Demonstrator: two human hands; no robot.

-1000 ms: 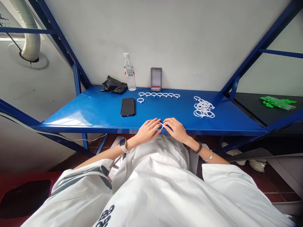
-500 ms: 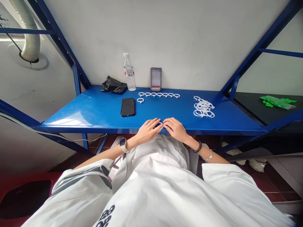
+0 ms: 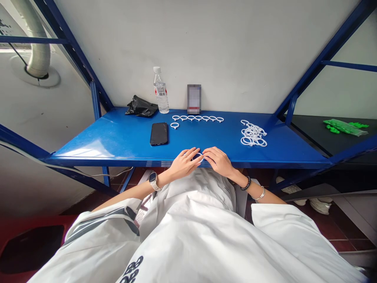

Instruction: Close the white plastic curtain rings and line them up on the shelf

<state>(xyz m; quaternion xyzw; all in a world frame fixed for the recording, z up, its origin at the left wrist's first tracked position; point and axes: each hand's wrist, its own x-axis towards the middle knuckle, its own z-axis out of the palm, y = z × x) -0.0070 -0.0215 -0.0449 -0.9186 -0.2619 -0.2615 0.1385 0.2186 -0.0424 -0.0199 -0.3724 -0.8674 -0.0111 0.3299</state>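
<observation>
At the front edge of the table, a white curtain ring [image 3: 202,159] is held between my two hands, partly hidden by the fingers. My left hand [image 3: 185,162] is closed on the ring's left side. On the ring's right side, my right hand [image 3: 218,161] pinches it with thumb and fingertips. Farther back lies a row of several similar white rings [image 3: 198,118], each with a small nub, and one single ring [image 3: 174,125] sits just in front of the row's left end. To the right is a tangled pile of white rings [image 3: 253,135].
On the blue table [image 3: 123,135] a black phone [image 3: 159,133] lies left of centre. A black plastic bag [image 3: 141,106], a water bottle [image 3: 161,92] and an upright phone-like device [image 3: 194,99] stand along the wall. Green pieces in a clear bag [image 3: 346,127] lie on a dark surface at right.
The ring between my hands has turned slightly, and my right fingertips have shifted a little. The rings on the table stay where they were.
</observation>
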